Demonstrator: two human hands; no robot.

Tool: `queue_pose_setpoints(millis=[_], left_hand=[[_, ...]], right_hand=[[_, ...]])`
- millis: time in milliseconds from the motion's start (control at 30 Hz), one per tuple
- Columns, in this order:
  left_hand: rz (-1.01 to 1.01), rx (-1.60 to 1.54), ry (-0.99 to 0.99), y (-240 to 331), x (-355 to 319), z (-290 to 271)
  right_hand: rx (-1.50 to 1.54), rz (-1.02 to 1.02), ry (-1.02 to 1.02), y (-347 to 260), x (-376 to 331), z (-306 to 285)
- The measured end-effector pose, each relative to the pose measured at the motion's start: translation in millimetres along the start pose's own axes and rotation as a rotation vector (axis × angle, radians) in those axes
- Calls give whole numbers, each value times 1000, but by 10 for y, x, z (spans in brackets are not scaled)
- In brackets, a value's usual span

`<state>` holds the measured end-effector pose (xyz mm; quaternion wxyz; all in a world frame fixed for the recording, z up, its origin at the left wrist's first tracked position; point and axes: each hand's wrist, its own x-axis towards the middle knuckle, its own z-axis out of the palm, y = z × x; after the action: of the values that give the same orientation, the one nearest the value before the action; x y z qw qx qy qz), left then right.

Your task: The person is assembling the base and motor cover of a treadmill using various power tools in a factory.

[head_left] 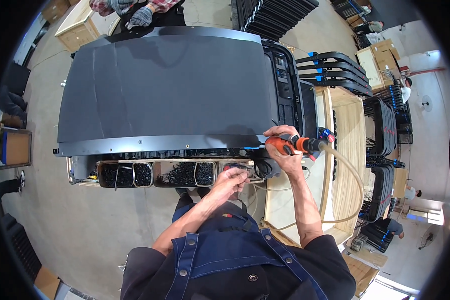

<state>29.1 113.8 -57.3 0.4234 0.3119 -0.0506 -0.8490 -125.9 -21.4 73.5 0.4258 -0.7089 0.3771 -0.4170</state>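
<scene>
My right hand (288,161) is wrapped round an orange and black power screwdriver (302,144), held at the near right corner of a large dark grey panel (180,90). From the tool's back end a clear hose (357,182) loops to the right and down. Its working tip is hard to make out against the panel's metal edge strip (160,144). My left hand (229,182) is closed, thumb against curled fingers, over the right end of a row of parts bins (152,186). Whatever those fingers pinch is too small to name.
Small black screws fill several bins below the panel's near edge. A wooden crate (347,150) stands close on the right, with stacked black frames (335,72) behind it. Across the panel, a co-worker's gloved hands (140,17) are at its far edge. More people work farther right.
</scene>
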Motion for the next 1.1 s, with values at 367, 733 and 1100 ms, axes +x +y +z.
queue_pose_setpoints(millis=[367, 733, 1100], left_hand=[[172, -90, -10, 133, -139, -5], [291, -164, -127, 156, -215, 32], [695, 635, 293, 444, -575, -183]], right_hand=[[195, 58, 97, -261, -165, -57], [822, 105, 384, -382, -518, 14], [866, 242, 500, -247, -570, 554]])
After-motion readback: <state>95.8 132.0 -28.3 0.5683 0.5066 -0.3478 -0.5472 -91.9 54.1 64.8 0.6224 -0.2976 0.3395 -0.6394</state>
